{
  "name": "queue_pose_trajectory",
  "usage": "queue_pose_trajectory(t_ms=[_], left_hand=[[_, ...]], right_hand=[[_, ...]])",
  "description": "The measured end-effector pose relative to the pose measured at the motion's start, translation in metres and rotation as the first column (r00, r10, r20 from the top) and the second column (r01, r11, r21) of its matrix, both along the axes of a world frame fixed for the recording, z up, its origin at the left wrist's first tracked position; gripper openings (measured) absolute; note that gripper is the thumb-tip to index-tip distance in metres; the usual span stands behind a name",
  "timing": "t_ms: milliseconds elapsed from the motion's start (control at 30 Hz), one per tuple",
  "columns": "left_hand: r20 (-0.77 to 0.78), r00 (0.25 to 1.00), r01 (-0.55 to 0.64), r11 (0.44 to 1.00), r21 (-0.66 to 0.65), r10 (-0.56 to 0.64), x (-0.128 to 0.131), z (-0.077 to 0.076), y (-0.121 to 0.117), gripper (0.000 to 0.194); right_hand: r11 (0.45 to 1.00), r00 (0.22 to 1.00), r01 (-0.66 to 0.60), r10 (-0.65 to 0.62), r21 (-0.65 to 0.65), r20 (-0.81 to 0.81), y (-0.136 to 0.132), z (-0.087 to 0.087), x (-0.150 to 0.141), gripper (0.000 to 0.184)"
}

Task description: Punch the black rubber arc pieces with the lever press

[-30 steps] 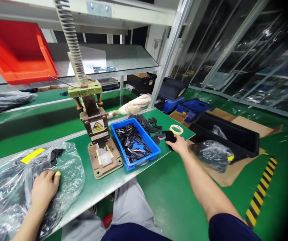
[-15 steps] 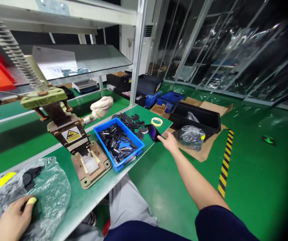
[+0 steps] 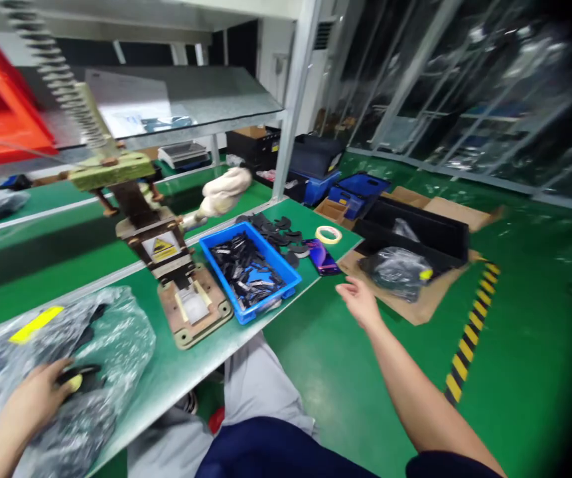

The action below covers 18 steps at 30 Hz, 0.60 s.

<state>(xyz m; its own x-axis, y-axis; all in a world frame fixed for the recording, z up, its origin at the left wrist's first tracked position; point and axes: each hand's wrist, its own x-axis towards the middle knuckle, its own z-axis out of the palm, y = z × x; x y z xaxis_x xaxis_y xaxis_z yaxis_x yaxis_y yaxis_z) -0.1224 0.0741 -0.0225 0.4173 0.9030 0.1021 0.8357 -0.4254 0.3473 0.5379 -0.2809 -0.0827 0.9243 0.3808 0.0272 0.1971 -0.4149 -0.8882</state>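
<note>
My left hand (image 3: pixel 34 401), its thumb tip covered in yellow, is closed on a black curved piece (image 3: pixel 84 372) at the clear plastic bag (image 3: pixel 129 332) on the left of the bench. Other dark pieces lie in that bag. My right hand (image 3: pixel 361 304) is loosely open and holds nothing, just off the bench's edge. Close to its fingertips lies a smartphone (image 3: pixel 322 257) with a lit purple screen. Between the hands stand a hand press (image 3: pixel 161 249) with a warning label and a blue tray (image 3: pixel 243 312) of small black parts.
Black curved pieces (image 3: pixel 279 229) and a tape roll (image 3: pixel 328 234) lie behind the phone. The press handle (image 3: pixel 226 192) is wrapped in white cloth. Right of the bench, a black bin (image 3: pixel 415 226) and a bagged bundle (image 3: pixel 398 273) rest on cardboard. A shelf post (image 3: pixel 296 99) rises behind.
My right hand has come away from the phone, whose screen is now brighter. My left hand has moved further onto the bag and taken hold of a black piece. The view has shifted slightly.
</note>
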Motion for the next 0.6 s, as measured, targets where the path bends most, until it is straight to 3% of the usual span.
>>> queue_pose_trajectory(t_ms=[67,133,200,267,333,433,500,600], left_hand=[[-0.131,0.987,-0.102,0.994,-0.042,0.096,0.013,0.022,-0.016,0.028],[-0.116,0.984,-0.146,0.987,-0.066,0.138,0.028,0.043,-0.031,0.029],[0.012,0.970,-0.243,0.967,-0.082,0.244,0.043,0.058,-0.044,0.032],[0.210,0.934,-0.252,0.950,-0.182,0.288,0.061,0.063,-0.056,0.033],[0.442,0.844,-0.166,0.930,-0.327,0.305,0.082,0.061,-0.067,0.036],[0.652,0.661,-0.016,0.875,-0.484,0.373,0.119,0.048,-0.077,0.042],[0.706,0.574,0.064,0.837,-0.544,0.415,0.143,0.036,-0.081,0.049],[0.748,0.476,0.186,0.778,-0.600,0.463,0.167,0.017,-0.082,0.054]], right_hand=[[0.996,0.999,-0.047,0.044,0.077,0.032,0.010,0.015,-0.007,0.065],[0.983,0.992,-0.113,0.103,0.145,0.072,0.026,0.034,-0.018,0.070],[0.960,0.979,-0.194,0.175,0.201,0.106,0.045,0.056,-0.036,0.068],[0.926,0.947,-0.311,0.282,0.215,0.157,0.064,0.079,-0.063,0.062],[0.868,0.861,-0.483,0.448,0.113,0.241,0.084,0.101,-0.092,0.055],[0.722,0.672,-0.663,0.690,-0.196,0.269,0.122,0.121,-0.125,0.041],[0.606,0.569,-0.717,0.794,-0.344,0.214,0.150,0.123,-0.134,0.028],[0.411,0.432,-0.723,0.896,-0.555,0.102,0.187,0.113,-0.137,0.020]])
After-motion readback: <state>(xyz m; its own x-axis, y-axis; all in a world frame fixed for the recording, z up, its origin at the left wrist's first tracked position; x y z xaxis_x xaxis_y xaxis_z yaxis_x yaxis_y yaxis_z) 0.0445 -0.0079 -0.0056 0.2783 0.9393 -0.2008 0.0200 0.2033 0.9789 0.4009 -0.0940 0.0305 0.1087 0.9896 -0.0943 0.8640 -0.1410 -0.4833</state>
